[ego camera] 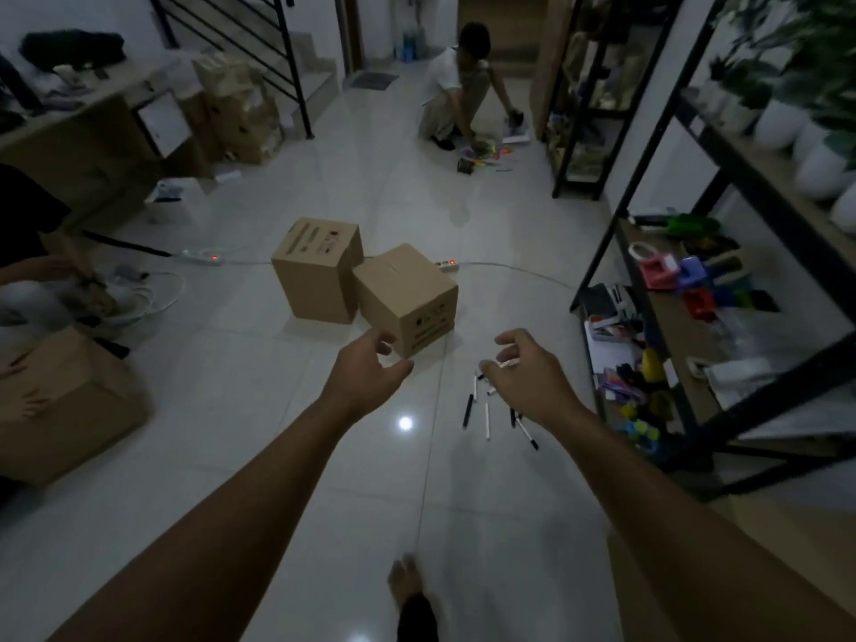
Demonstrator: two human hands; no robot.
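At my far left a big box (69, 410) sits on the floor (231, 456), with someone else's fingers resting on its side. Further in, a power strip (201, 257) lies with its red light on, and past it two smaller boxes stand touching each other: the tall box (315, 275) behind and the near box (407, 298) in front. My left hand (370, 370) is stretched out in the air in front of the near box's lower corner. Its fingers are loosely curled with the thumb spread away, and it holds nothing and touches nothing. My right hand (528, 373) is held out level with it, the two hands well apart. Its fingers are curled in, and a white pen (508, 362) is pinched between the thumb and the fingertips; only a short piece of the pen shows, so I cannot tell its length. Just under and behind that hand the other pens (487, 419) lie scattered on the tiles, some white and some black, all roughly pointing the same way; one near my wrist is partly hidden. To the right stands a black-framed shelf (671, 326) crowded with coloured odds and ends. My bare foot (405, 579) shows at the bottom, between my forearms.
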